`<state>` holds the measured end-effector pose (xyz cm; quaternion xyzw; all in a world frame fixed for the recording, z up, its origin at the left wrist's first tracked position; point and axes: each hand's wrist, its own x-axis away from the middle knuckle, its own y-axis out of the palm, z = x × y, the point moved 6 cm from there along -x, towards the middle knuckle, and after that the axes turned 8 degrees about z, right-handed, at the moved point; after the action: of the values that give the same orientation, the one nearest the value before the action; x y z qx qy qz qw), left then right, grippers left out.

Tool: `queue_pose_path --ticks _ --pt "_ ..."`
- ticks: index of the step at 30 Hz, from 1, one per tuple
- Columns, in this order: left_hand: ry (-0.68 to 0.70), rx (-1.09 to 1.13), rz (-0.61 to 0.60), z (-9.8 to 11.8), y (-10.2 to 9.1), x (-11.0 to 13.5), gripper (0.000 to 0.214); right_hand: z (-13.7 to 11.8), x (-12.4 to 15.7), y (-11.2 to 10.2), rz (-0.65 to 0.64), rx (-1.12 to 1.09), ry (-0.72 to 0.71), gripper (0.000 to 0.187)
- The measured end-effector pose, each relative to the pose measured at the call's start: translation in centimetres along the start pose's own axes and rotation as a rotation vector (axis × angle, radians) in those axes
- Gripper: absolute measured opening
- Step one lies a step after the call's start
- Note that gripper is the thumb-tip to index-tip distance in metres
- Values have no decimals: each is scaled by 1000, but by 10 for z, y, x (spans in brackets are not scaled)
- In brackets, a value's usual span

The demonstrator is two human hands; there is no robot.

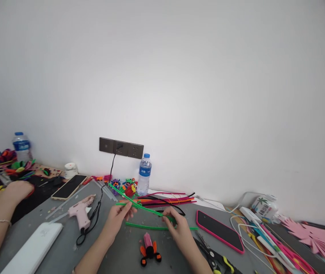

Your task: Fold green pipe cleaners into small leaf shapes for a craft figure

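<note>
A long green pipe cleaner [148, 209] runs slantwise between my two hands above the grey table. My left hand [121, 214] pinches it toward its left part, where a short green end also sticks out beside the fingers. The fingers of my right hand [176, 223] are closed on its other end. Below them, a second green pipe cleaner [148, 227] lies flat on the table, passing behind my right hand. Nearer to me sits a small figure [150, 249] of pink, orange and black pipe cleaner.
Pliers [213, 257] and a pink-edged phone [219, 231] lie at right. A pink glue gun [80, 213] with its black cord stands left, near a white box [33, 249]. Behind are a water bottle [144, 175] and coloured pipe cleaners [168, 201]. Another person's hand [15, 193] holds scissors far left.
</note>
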<state>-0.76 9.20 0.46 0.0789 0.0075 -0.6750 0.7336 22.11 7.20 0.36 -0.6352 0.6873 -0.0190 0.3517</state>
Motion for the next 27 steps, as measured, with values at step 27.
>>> queue_pose_path --ticks 27 --pt "-64 363 144 -2 -16 -6 47 11 -5 -33 -64 -117 113 27"
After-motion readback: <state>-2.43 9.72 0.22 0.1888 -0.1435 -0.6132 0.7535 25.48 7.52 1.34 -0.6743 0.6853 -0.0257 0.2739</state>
